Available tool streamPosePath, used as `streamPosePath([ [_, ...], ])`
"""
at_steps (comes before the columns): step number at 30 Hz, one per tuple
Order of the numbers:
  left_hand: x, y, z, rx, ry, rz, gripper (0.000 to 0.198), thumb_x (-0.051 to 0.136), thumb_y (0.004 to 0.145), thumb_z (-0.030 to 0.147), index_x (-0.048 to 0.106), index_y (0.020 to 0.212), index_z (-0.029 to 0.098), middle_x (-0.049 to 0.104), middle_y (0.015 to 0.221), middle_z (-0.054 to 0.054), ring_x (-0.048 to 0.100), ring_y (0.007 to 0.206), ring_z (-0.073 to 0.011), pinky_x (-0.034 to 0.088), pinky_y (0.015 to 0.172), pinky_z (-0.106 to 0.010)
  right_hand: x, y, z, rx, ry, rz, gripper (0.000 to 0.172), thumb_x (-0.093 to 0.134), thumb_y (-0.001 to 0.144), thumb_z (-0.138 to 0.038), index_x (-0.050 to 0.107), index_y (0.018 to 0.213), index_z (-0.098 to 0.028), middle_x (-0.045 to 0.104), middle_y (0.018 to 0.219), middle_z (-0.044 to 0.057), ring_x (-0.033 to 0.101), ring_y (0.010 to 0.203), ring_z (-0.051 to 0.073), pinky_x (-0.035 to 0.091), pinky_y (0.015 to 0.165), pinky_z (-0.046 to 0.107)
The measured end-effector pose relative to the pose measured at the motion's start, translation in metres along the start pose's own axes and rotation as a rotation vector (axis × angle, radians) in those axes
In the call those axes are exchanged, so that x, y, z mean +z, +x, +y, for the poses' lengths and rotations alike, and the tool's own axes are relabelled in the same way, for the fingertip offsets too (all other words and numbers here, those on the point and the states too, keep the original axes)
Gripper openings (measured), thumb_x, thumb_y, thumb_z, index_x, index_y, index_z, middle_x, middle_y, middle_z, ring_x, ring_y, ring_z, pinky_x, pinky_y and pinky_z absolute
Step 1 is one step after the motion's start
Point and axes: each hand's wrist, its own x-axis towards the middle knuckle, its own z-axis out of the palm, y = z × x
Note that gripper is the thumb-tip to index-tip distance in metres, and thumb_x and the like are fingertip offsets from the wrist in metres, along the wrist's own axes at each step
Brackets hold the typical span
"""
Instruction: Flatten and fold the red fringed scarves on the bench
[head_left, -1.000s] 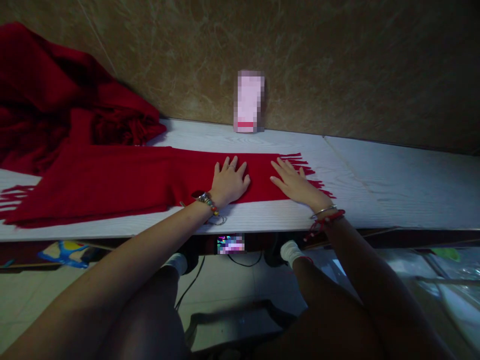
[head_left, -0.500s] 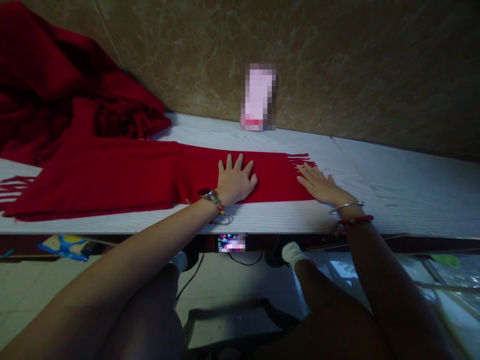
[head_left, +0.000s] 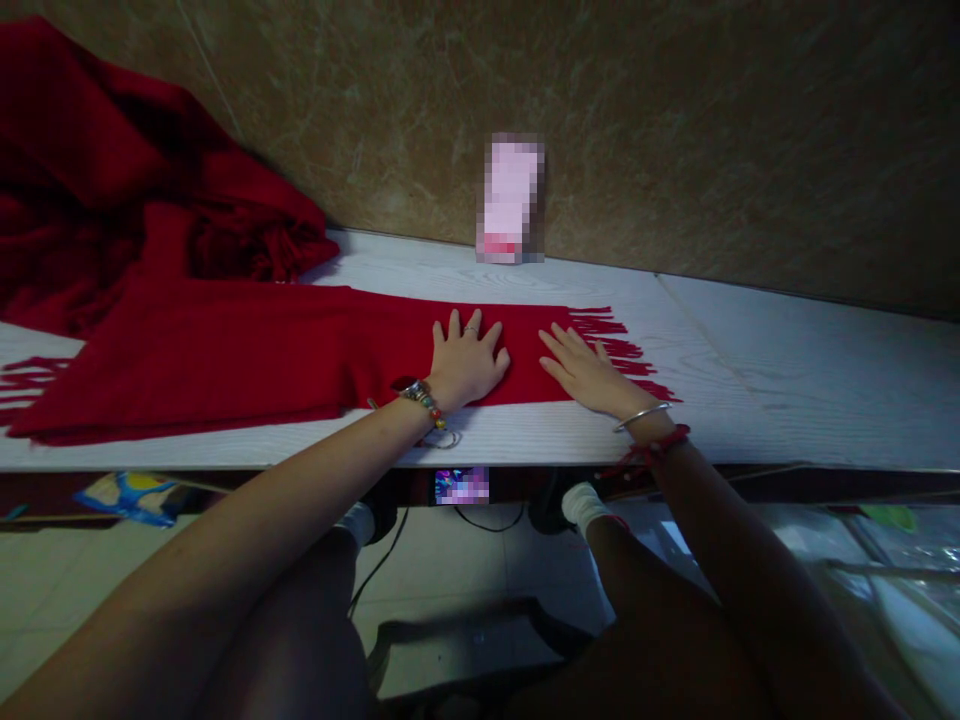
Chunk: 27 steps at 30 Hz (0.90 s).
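Observation:
A red fringed scarf [head_left: 247, 345] lies lengthwise along the white table, its folded left part wider than the right. My left hand [head_left: 466, 362] rests flat on its middle with fingers spread. Further right, my right hand [head_left: 589, 370] lies palm down on the cloth close to the right-hand fringe [head_left: 626, 350], its fingers stretched out. Neither hand grips anything. Some of the fringe shows beyond the right hand, and the cloth under both palms is hidden.
A heap of red cloth [head_left: 90, 170] with tassels fills the back left. A blurred pink packet [head_left: 511, 195] leans on the brown marbled wall [head_left: 712, 150]. Below the white table's [head_left: 787, 390] front edge are a lit screen [head_left: 461, 486] and a blue-and-yellow packet [head_left: 131, 495].
My right hand has slid left from the fringe onto the scarf's body, uncovering more tassels. My left hand stays at the same place on the cloth.

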Motion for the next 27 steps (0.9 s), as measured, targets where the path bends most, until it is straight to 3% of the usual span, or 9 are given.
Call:
streamPosePath([
  [6, -0.001, 0.000, 0.000, 0.005, -0.003, -0.004, 0.056, 0.024, 0.092, 0.044, 0.036, 0.141, 0.023, 0.028, 0.152, -0.009, 0.019, 0.138, -0.0378, 0.020, 0.108, -0.059, 0.007, 0.000, 0.029, 0.013, -0.001, -0.026, 0.058, 0.020, 0.093, -0.047, 0.021, 0.148, -0.029, 0.016, 0.156, 0.002, 0.012, 0.141, 0.028, 0.018, 0.110, 0.058],
  [12, -0.002, 0.000, 0.000, 0.004, -0.006, -0.015, 0.056, 0.024, 0.091, 0.044, 0.036, 0.141, 0.023, 0.027, 0.152, -0.009, 0.018, 0.138, -0.0382, 0.020, 0.108, -0.058, 0.003, -0.006, 0.059, 0.204, 0.010, -0.055, 0.060, 0.018, 0.092, -0.044, 0.021, 0.148, -0.024, 0.017, 0.155, 0.005, 0.013, 0.141, 0.031, 0.019, 0.107, 0.063],
  [15, -0.002, -0.001, -0.001, 0.005, -0.004, -0.002, 0.056, 0.023, 0.091, 0.044, 0.036, 0.141, 0.024, 0.028, 0.152, -0.009, 0.019, 0.138, -0.0376, 0.020, 0.108, -0.058, 0.000, -0.009, 0.065, 0.275, 0.011, 0.002, 0.060, 0.019, 0.092, -0.043, 0.027, 0.146, -0.020, 0.022, 0.154, 0.010, 0.017, 0.140, 0.034, 0.020, 0.105, 0.067],
  [21, -0.003, -0.001, -0.001, -0.001, 0.005, -0.010, 0.056, 0.023, 0.091, 0.045, 0.037, 0.141, 0.024, 0.028, 0.152, -0.008, 0.020, 0.138, -0.0369, 0.021, 0.108, -0.057, -0.004, -0.007, 0.041, 0.134, 0.050, 0.176, 0.058, 0.023, 0.093, -0.045, 0.026, 0.146, -0.023, 0.023, 0.154, 0.009, 0.015, 0.141, 0.032, 0.019, 0.107, 0.064],
  [24, -0.003, -0.001, -0.001, -0.001, 0.006, -0.011, 0.056, 0.023, 0.091, 0.045, 0.036, 0.141, 0.025, 0.029, 0.152, -0.007, 0.020, 0.138, -0.0365, 0.022, 0.107, -0.057, -0.003, -0.005, 0.024, 0.034, 0.067, 0.142, 0.057, 0.025, 0.092, -0.046, 0.025, 0.146, -0.027, 0.022, 0.155, 0.006, 0.015, 0.141, 0.030, 0.019, 0.109, 0.060],
  [27, -0.002, -0.001, -0.001, 0.000, 0.005, -0.007, 0.056, 0.023, 0.091, 0.045, 0.037, 0.141, 0.025, 0.029, 0.151, -0.007, 0.021, 0.138, -0.0367, 0.021, 0.107, -0.058, -0.001, -0.005, 0.015, -0.013, 0.041, 0.024, 0.057, 0.026, 0.092, -0.047, 0.025, 0.146, -0.029, 0.021, 0.155, 0.003, 0.014, 0.141, 0.029, 0.020, 0.109, 0.059],
])
